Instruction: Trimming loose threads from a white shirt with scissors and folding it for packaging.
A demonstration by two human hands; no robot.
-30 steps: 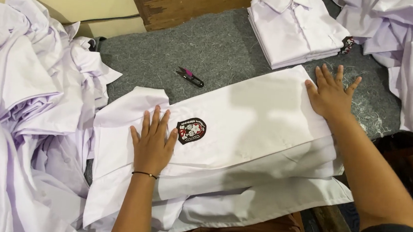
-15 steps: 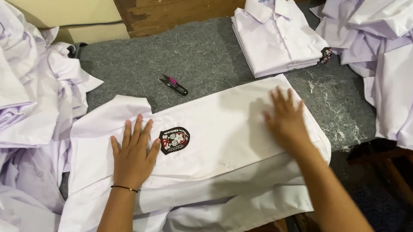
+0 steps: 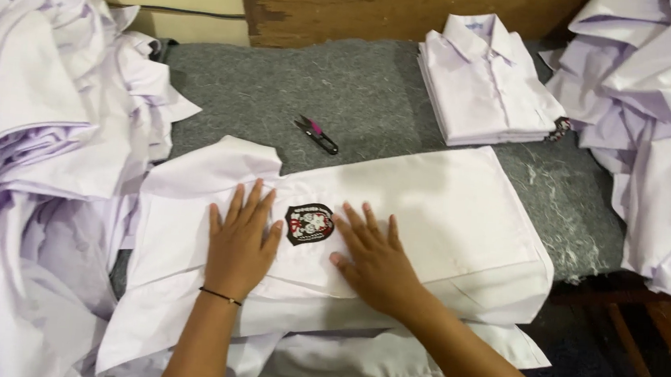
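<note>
Palms flat: my left hand (image 3: 239, 241) and right hand (image 3: 377, 264) pressed white shirt (image 3: 445, 213) under spread, unclenched fingers, holding fold; embroidered badge (image 3: 309, 224) lay between fingertips; thread snips (image 3: 316, 134) beyond them.

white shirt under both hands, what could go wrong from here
1. Both hands, left hand and right hand, press flat on the white shirt beside its badge; uneven pressure could set a crease near it.
2. The shirt's lower layers hang past the grey mat edge, so it might slide toward the person.
3. The small snips lie just beyond the shirt; pushing the fabric forward could snag on them.
</note>
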